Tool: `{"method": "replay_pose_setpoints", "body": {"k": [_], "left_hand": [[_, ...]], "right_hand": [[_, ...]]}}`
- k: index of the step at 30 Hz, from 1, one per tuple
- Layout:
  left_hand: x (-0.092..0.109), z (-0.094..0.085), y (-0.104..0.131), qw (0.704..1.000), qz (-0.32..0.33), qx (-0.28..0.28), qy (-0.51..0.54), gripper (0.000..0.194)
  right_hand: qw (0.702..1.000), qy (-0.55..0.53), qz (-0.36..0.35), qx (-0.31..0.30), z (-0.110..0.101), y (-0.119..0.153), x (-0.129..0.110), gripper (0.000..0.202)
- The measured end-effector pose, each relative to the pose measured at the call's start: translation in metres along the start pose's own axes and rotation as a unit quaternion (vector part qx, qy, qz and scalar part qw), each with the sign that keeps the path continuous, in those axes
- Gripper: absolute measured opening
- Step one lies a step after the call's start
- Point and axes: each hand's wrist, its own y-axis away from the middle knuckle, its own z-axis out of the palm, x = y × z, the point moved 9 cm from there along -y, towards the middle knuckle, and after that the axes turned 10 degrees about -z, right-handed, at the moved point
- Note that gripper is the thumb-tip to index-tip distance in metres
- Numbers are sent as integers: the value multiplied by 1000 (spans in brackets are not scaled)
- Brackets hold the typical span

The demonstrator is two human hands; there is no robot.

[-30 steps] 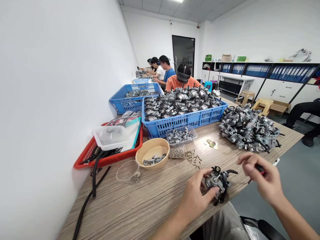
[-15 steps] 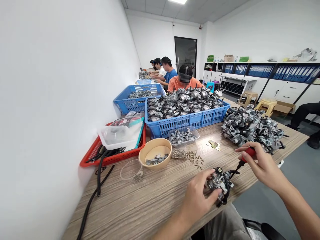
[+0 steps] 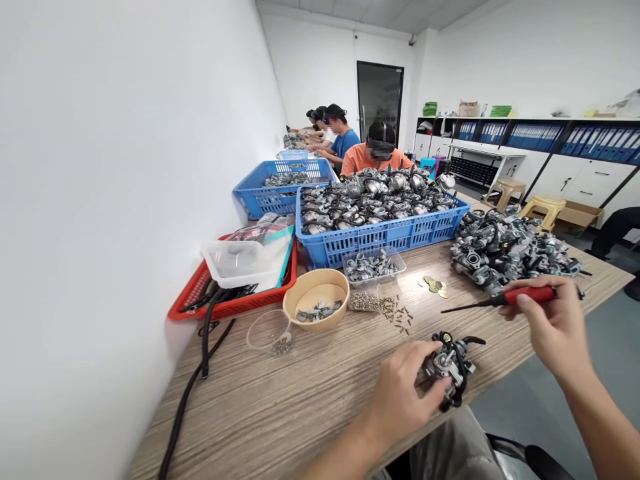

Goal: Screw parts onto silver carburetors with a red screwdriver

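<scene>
My left hand [image 3: 407, 383] grips a small metal carburetor [image 3: 450, 367] with a black hose, holding it on the wooden table [image 3: 300, 393] near the front edge. Thumb and fingers press on its left side. My right hand [image 3: 555, 323] is closed round the red handle of a screwdriver [image 3: 530, 295]. Its dark shaft points left, roughly level, and its tip is in the air apart from the carburetor. Beyond the carburetor lie loose brass-coloured screws [image 3: 397, 313] and several thin gold-coloured plates [image 3: 434, 287].
A blue crate [image 3: 385, 237] heaped with carburetors stands behind, and a pile of carburetors [image 3: 505, 250] lies at right. Left are a clear tray of metal parts [image 3: 373, 267], a beige bowl [image 3: 315, 320], a clear cup [image 3: 270, 333] and a red basket [image 3: 233, 310]. A person in orange [image 3: 357, 160] sits opposite.
The screwdriver has come away from the carburetor, up and to the right, and tipped from steep to nearly level. My left hand still holds the carburetor. The view has shifted slightly.
</scene>
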Motion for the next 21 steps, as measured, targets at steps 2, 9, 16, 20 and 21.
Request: {"method": "replay_pose_setpoints", "body": {"k": [2, 9, 16, 20, 21], "left_hand": [[1, 0, 0, 1000, 4, 1, -4, 38], [4, -1, -1, 1000, 13, 2, -22, 36], [2, 0, -1, 1000, 12, 3, -20, 34], [3, 0, -1, 1000, 20, 7, -19, 33], [3, 0, -1, 1000, 21, 8, -19, 33]], "right_hand": [[999, -11, 18, -35, 21, 7, 16, 34], [998, -12, 28, -62, 54, 33, 53, 31], [997, -13, 42, -66, 57, 35, 61, 29], [997, -11, 42, -62, 59, 36, 62, 29], [997, -14, 40, -60, 60, 36, 62, 29]]}}
